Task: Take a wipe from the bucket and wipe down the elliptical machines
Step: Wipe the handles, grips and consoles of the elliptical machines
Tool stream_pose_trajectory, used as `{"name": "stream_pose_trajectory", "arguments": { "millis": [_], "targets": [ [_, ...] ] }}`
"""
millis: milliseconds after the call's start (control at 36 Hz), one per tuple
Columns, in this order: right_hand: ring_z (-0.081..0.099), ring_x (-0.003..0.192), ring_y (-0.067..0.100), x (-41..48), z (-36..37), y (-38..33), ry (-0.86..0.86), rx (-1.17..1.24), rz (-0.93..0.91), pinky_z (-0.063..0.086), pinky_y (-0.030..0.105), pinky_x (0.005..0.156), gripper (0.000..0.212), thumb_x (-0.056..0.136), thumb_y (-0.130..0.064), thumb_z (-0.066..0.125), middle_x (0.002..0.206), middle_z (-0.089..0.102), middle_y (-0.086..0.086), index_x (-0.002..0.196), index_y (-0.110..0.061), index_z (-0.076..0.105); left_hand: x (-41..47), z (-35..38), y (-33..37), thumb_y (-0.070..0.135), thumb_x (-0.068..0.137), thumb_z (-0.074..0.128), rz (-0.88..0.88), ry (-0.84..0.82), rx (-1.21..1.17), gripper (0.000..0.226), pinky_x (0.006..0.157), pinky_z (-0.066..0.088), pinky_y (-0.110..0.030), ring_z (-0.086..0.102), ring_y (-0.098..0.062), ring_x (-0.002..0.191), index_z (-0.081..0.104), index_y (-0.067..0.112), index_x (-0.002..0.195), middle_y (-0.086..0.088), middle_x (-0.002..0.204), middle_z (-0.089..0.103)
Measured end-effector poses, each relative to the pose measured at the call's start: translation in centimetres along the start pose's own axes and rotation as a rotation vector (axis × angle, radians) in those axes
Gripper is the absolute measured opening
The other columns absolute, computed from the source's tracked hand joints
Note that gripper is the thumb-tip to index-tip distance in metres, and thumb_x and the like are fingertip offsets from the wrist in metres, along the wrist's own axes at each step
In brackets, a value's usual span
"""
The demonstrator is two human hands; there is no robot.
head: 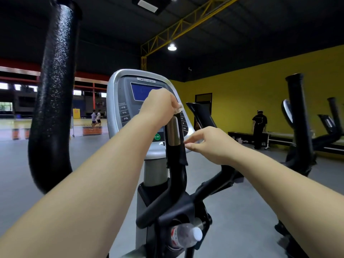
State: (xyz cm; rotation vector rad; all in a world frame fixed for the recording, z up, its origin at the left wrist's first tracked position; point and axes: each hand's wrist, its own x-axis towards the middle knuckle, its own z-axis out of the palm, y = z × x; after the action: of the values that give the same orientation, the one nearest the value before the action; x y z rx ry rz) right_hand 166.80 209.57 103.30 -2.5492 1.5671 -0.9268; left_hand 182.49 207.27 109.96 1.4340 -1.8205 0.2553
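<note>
Firmly, your left hand (158, 106) clenched on the crumpled white wipe (178, 108), rub down the chrome-and-black handle post (173, 132) at centre frame; your right hand (211, 144) meets it, pinching or merely touching I cannot tell.

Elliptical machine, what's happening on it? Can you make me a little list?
machine: grey elliptical console with blue screen
left hand: grips crumpled white wipe atop shiny metal handle
right hand: fingertips at the handle's black sleeve; pinching or touching unclear
bottle: clear plastic water bottle, white cap, below the console
room: gym with yellow wall
</note>
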Motion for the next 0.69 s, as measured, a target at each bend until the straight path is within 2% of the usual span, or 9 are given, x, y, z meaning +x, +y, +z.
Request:
{"name": "stream_pose_trajectory", "arguments": {
  "millis": [56,139,222,250,333,417,500,556,694],
  "targets": [
    [0.061,0.100,0.011,-1.0,-0.4,0.1,-0.011,-0.023,0.003,0.047,0.027,0.084,0.022,0.092,-0.036,0.059,0.104,0.070,-0.006,0.102,-0.022,0.073,-1.9,-0.1,-0.1,0.022,0.093,0.060,0.032,0.012,-0.026,0.023,0.086,0.051,-0.033,0.058,-0.022,0.101,0.071,0.017,0.112,-0.005,0.117,0.063],
    [0.062,0.093,0.013,-2.6,-0.9,0.2,-0.014,-0.060,0.009,0.052,0.034,0.084,0.026,0.090,-0.041,0.060,0.098,0.070,-0.005,0.100,-0.021,0.072,-4.8,0.1,-0.9,0.012,0.092,0.060,0.025,0.072,-0.139,0.021,0.065,0.051,-0.026,0.058,-0.020,0.085,0.071,0.020,0.107,-0.005,0.112,0.064],
    [0.062,0.092,0.012,-4.0,-0.9,0.5,-0.041,-0.123,0.021,0.053,0.037,0.084,0.025,0.090,-0.042,0.059,0.099,0.070,-0.007,0.101,-0.023,0.072,-7.7,0.3,-1.4,0.006,0.088,0.061,0.039,0.101,-0.179,0.023,0.059,0.039,-0.003,0.056,-0.014,0.084,0.069,0.017,0.107,-0.001,0.103,0.066],
    [0.062,0.092,0.011,-4.5,-0.9,0.6,-0.050,-0.148,0.029,0.053,0.037,0.084,0.025,0.090,-0.042,0.058,0.100,0.069,-0.008,0.101,-0.024,0.071,-8.7,0.3,-1.4,0.006,0.087,0.063,0.034,0.092,-0.183,0.023,0.059,0.037,-0.002,0.054,-0.011,0.084,0.067,0.017,0.106,0.002,0.100,0.065],
    [0.060,0.094,0.011,-5.9,-0.6,0.9,-0.070,-0.229,0.056,0.052,0.036,0.085,0.025,0.089,-0.046,0.057,0.104,0.067,-0.011,0.104,-0.028,0.068,-11.5,0.3,-1.6,0.013,0.082,0.071,0.018,0.053,-0.178,0.022,0.071,0.044,-0.022,0.055,-0.014,0.087,0.064,0.020,0.101,0.004,0.098,0.066],
    [0.059,0.095,0.012,-7.4,-0.1,0.3,-0.094,-0.288,0.083,0.052,0.035,0.083,0.031,0.090,-0.048,0.055,0.106,0.066,-0.012,0.113,-0.029,0.063,-14.2,0.0,-1.5,0.018,0.079,0.075,0.007,-0.008,-0.185,0.014,0.073,0.049,-0.031,0.058,-0.017,0.084,0.065,0.018,0.089,0.002,0.089,0.066],
    [0.058,0.095,0.012,-9.2,0.9,-0.7,-0.133,-0.289,0.084,0.051,0.034,0.083,0.036,0.091,-0.048,0.054,0.106,0.066,-0.010,0.119,-0.027,0.059,-17.0,-0.7,-1.7,0.013,0.076,0.075,0.000,-0.083,-0.187,0.014,0.070,0.051,-0.032,0.060,-0.017,0.080,0.068,0.016,0.087,0.005,0.079,0.063],
    [0.058,0.096,0.012,-10.4,1.6,-1.6,-0.178,-0.275,0.088,0.050,0.033,0.085,0.038,0.091,-0.049,0.053,0.107,0.066,-0.009,0.121,-0.027,0.057,-18.9,-1.3,-2.2,0.016,0.076,0.076,0.000,-0.121,-0.168,0.013,0.065,0.047,-0.026,0.057,-0.012,0.076,0.070,0.018,0.088,0.009,0.077,0.062],
    [0.060,0.093,0.016,-13.7,3.8,-4.8,-0.270,-0.231,0.090,0.052,0.037,0.083,0.034,0.090,-0.046,0.056,0.101,0.066,-0.005,0.117,-0.025,0.058,-24.1,-3.0,-3.9,0.019,0.078,0.075,-0.046,-0.079,-0.160,0.011,0.068,0.044,-0.026,0.053,-0.011,0.076,0.071,0.025,0.086,0.013,0.077,0.059]
  ]
}}
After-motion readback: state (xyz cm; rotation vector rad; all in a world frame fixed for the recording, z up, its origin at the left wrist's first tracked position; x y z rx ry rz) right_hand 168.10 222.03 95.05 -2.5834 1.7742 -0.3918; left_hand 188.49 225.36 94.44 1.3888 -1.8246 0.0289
